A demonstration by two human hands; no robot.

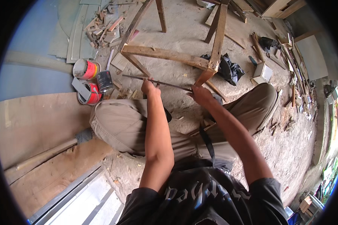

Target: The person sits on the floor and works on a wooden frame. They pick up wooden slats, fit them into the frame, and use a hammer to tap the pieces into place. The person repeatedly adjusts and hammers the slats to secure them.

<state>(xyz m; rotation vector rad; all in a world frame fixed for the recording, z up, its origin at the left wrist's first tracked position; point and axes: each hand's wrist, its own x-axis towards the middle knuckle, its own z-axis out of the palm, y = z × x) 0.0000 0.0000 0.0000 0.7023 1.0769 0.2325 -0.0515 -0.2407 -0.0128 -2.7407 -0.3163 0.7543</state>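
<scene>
Head view: rough, dusty concrete floor [289,153] with chips and offcuts scattered about, workshop-like room; landmark is the wooden frame [165,54], bare brown legs and rails, beyond the hands. Left of the frame: scrap-wood pile [107,33], then nearer the person two red-labelled cans [91,70] and a dark can [104,81] just beside them. Farther left of the frame, a bluish sheet [26,77] and a brown wood panel [41,120]. Right of the frame: crumpled black plastic bag [232,70] close by its near corner, pale box-shaped block [263,73] farther out, loose wood strips [296,78] beyond that. Person sits on the near side of the frame, knees spread, khaki trousers [120,125]. Left hand [150,88]: fingers curled in, gripping the thin dark strip [171,85] partway along; exact finger gap hidden. Right hand [202,96]: fingers closed on the strip's right end; thumb detail too small to tell. Strip is long, narrow, straight, dark; spans both hands on the near side of the frame, left tip free, tilted slightly down toward the right hand. Can't tell its material, or whether it touches the frame.
</scene>
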